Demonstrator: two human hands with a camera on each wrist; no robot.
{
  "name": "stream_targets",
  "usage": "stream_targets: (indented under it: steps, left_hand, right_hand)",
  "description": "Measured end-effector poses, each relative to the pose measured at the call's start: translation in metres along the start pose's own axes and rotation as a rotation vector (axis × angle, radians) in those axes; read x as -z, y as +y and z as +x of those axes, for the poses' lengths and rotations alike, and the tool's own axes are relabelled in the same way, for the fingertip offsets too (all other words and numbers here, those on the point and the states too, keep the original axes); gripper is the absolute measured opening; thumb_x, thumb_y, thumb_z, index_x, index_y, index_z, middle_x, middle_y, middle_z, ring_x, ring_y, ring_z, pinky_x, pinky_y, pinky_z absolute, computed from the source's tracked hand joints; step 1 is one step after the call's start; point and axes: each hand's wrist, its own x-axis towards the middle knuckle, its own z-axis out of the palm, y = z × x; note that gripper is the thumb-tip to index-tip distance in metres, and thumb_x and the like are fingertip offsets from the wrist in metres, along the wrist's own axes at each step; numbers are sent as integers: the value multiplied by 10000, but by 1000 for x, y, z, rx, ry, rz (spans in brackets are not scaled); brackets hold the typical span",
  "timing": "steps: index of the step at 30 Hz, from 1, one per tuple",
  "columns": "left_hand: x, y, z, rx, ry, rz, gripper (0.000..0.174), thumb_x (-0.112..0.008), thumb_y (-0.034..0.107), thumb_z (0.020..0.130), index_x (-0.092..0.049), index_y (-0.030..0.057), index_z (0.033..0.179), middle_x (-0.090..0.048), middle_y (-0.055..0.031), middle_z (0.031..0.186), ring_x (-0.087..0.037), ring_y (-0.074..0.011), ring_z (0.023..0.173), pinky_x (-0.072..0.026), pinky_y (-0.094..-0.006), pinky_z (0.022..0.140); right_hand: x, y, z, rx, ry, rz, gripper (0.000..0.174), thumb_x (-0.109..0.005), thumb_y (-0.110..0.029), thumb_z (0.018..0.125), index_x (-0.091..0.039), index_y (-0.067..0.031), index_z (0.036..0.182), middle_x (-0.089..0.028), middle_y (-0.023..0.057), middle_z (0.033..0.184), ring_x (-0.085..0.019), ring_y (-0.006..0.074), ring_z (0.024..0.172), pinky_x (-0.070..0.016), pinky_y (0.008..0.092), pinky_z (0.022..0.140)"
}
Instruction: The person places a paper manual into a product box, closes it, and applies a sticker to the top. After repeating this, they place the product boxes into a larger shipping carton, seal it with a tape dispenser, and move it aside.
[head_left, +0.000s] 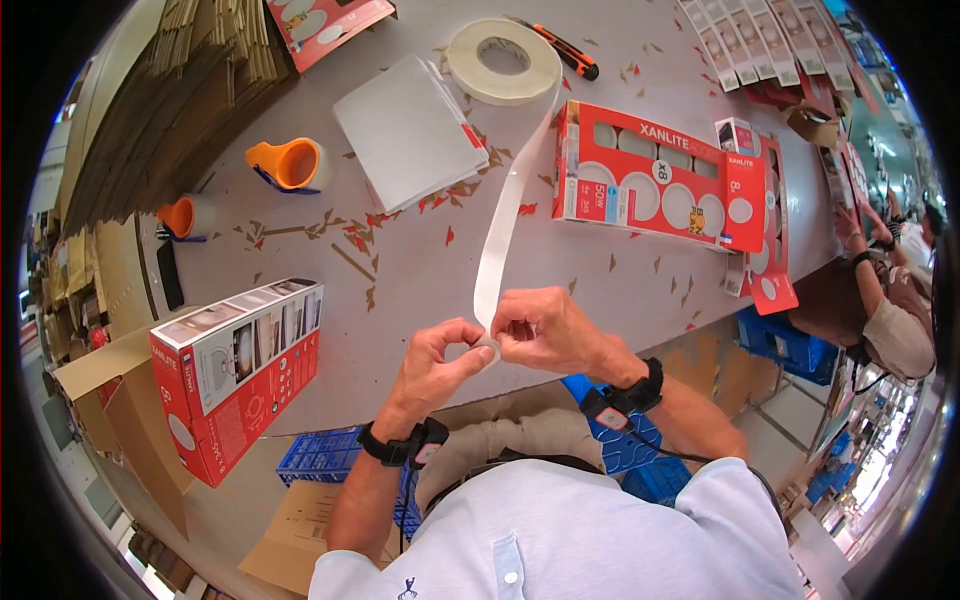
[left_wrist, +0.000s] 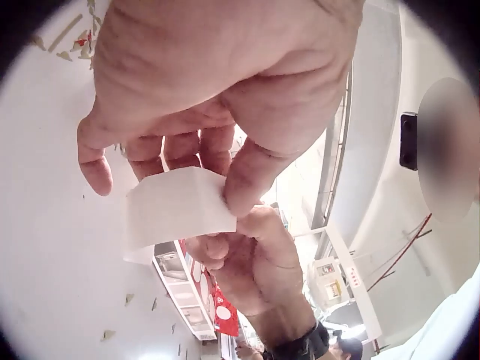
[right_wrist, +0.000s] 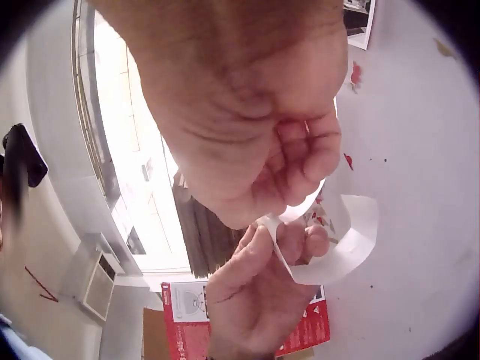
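Note:
A flat roll (head_left: 465, 75) of whitish strip lies at the back of the table. From it a long white strip (head_left: 508, 210) runs down to the two hands near the front edge. My left hand (head_left: 440, 362) pinches the strip's end between thumb and fingers, and the strip bends in a loop there. Right beside it, my right hand (head_left: 550, 330) pinches the same strip with thumb and forefinger, its other fingers curled in. In the right wrist view the strip (right_wrist: 337, 262) curves out past the left fingers, and both hands' fingertips meet at its edge.
A red XANLITE box (head_left: 640, 180) lies at right; another red box (head_left: 245, 370) stands at front left. White sheets (head_left: 405, 130), an orange-black cutter (head_left: 565, 50) and an orange tape holder (head_left: 290, 165) lie on the table. Cardboard stacks (head_left: 150, 110) rise at left. Another person (head_left: 885, 300) works at right.

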Motion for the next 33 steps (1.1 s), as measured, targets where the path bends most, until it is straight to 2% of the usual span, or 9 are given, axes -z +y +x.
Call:
stream_targets:
  steps: [5,9,12,15,20,23,26,29,33]
  left_hand:
    - [2,-2,-6,144,19,-374,100,-753,111,941,-747,38,1009,-726,-1,951,-627,-72,884,-493,-267,828]
    - [8,-11,-10,86,58,-548,129,-755,117,943,-734,31,1037,-731,-14,955,-638,-74,892,-489,-261,851]
    - [11,-8,-11,63,68,-609,154,-758,127,946,-725,20,1052,-734,-16,958,-639,-77,891,-486,-261,873]
    - [12,-9,-10,69,69,-607,162,-760,128,946,-723,17,1059,-734,-18,963,-638,-77,892,-484,-264,883]
    - [12,-9,-5,82,101,-479,85,-750,109,941,-733,54,1003,-718,-7,974,-650,-110,904,-485,-277,911]
    - [-3,-9,2,-103,371,39,100,-778,99,906,-764,67,999,-670,24,913,-625,-93,870,-460,-269,901]
    - [-14,-7,8,-250,574,407,155,-795,69,876,-797,68,1031,-633,32,806,-619,-95,834,-498,-291,851]
    - [-20,8,6,-61,483,199,246,-768,11,893,-781,60,1133,-673,14,957,-631,-86,862,-488,-239,834]
    - [-25,-6,7,-103,419,-177,345,-750,13,901,-717,-13,1243,-733,-61,1042,-691,-120,919,-560,-277,835]
  right_hand:
    - [-1,7,-6,-223,132,261,56,-697,-70,872,-690,-17,856,-628,5,755,-570,79,698,-486,277,624]
    - [18,16,-17,-364,206,957,42,-674,-102,922,-677,-86,883,-679,8,897,-561,79,775,-443,222,704]
    - [15,12,-15,-540,193,1133,42,-670,-101,939,-667,-99,897,-659,2,882,-574,83,785,-436,228,692]
    - [9,13,7,-549,29,1179,41,-674,-112,950,-674,-94,913,-648,-3,863,-587,82,804,-433,233,693]
    - [12,23,33,-455,-31,1068,60,-670,-97,953,-686,-66,903,-666,1,856,-594,81,721,-443,235,618]
    - [12,13,30,-466,26,995,42,-676,-75,944,-697,-53,916,-667,4,838,-594,81,673,-459,243,579]
    - [10,6,23,-464,61,968,33,-692,-73,942,-708,-48,928,-674,15,835,-613,87,679,-492,253,590]
    - [7,5,20,-444,87,953,51,-712,-96,947,-713,-48,934,-689,31,845,-639,97,704,-529,264,621]
    - [4,8,18,-414,110,933,82,-730,-127,954,-717,-47,944,-703,44,861,-659,107,727,-563,275,659]
